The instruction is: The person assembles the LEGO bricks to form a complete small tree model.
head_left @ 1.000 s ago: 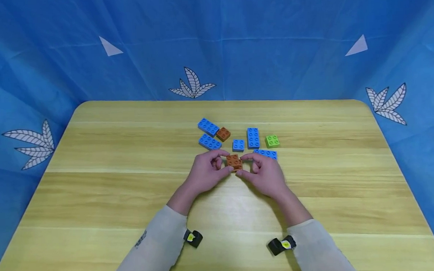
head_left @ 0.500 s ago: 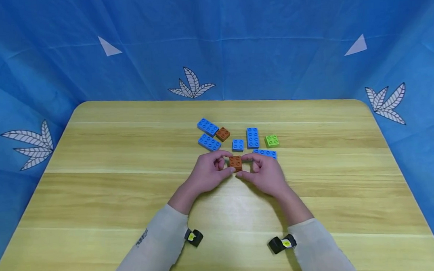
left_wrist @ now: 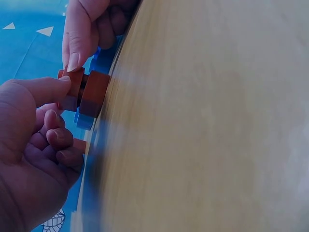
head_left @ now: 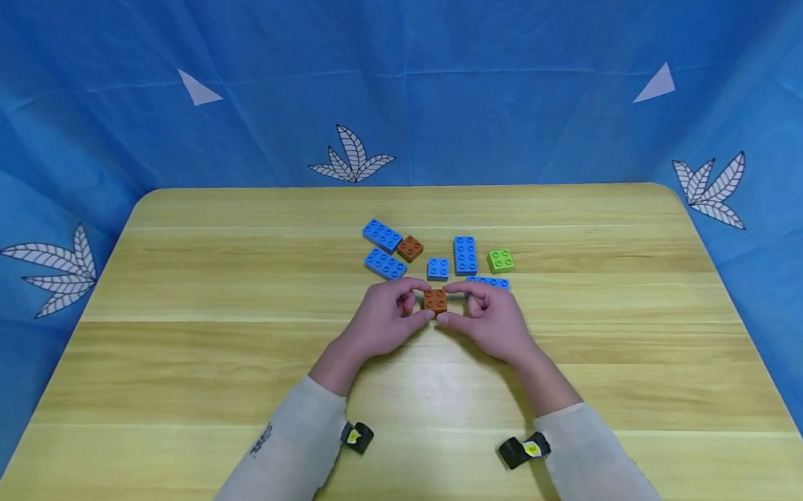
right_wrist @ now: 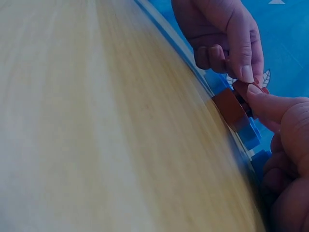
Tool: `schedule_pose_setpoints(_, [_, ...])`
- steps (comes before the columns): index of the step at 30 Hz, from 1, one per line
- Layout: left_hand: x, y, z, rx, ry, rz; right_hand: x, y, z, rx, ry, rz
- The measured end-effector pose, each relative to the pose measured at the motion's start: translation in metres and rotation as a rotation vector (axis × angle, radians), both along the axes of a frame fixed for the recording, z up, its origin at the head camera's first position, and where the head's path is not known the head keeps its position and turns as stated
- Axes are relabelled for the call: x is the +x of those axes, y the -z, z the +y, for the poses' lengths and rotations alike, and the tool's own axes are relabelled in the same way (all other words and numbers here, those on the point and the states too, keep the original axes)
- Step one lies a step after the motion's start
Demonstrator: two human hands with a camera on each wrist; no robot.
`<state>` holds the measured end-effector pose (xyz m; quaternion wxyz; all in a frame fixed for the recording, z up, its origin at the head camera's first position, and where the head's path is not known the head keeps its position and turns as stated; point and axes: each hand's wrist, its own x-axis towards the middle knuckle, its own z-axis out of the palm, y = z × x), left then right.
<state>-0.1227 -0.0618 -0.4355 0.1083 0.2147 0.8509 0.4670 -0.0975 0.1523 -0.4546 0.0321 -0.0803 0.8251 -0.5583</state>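
Between the fingertips of both hands is an upper brown toy brick with a two-by-two stud top. My left hand pinches it from the left, thumb in front and index finger behind. From the other side my right hand grips the same brick. Directly beneath, a lower brown brick stands on the table; the left wrist view shows a gap with its studs between the two. The right wrist view shows the lower brick's side too, the upper one partly hidden by fingers.
Behind the hands lie two long blue bricks, a brown brick, a small blue brick, an upright long blue brick and a green brick. Another blue brick is partly covered by my right hand. A blue cloth hangs behind the table.
The upper brown brick has shifted slightly right and straightened, from offset over the lower one to lined up above it. Both hands keep nearly the same place.
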Motion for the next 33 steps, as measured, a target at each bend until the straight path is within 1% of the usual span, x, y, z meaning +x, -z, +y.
schedule_pose_setpoints(6, [-0.001,0.003,-0.002,0.015,-0.004,0.006,0.000,0.002,-0.001,-0.020,-0.001,0.034])
schedule_pose_setpoints(13, [-0.001,0.006,-0.005,0.029,-0.014,0.005,0.001,-0.002,-0.003,0.014,0.000,0.039])
schedule_pose_setpoints(20, [-0.001,0.008,-0.006,0.047,-0.019,0.014,0.010,-0.035,-0.012,0.032,0.001,0.043])
schedule_pose_setpoints(23, [-0.001,0.008,-0.006,0.060,-0.024,0.017,0.008,-0.027,-0.012,0.030,0.007,0.049])
schedule_pose_setpoints(28, [-0.001,0.009,-0.004,0.066,-0.024,0.022,0.000,-0.003,-0.005,0.029,0.005,0.045])
schedule_pose_setpoints(30, [-0.001,0.009,-0.003,0.063,-0.022,0.024,-0.001,0.000,-0.003,0.030,0.000,0.039])
schedule_pose_setpoints(33, [-0.001,0.008,-0.001,0.049,-0.017,0.030,-0.001,-0.001,-0.002,0.033,-0.005,0.029])
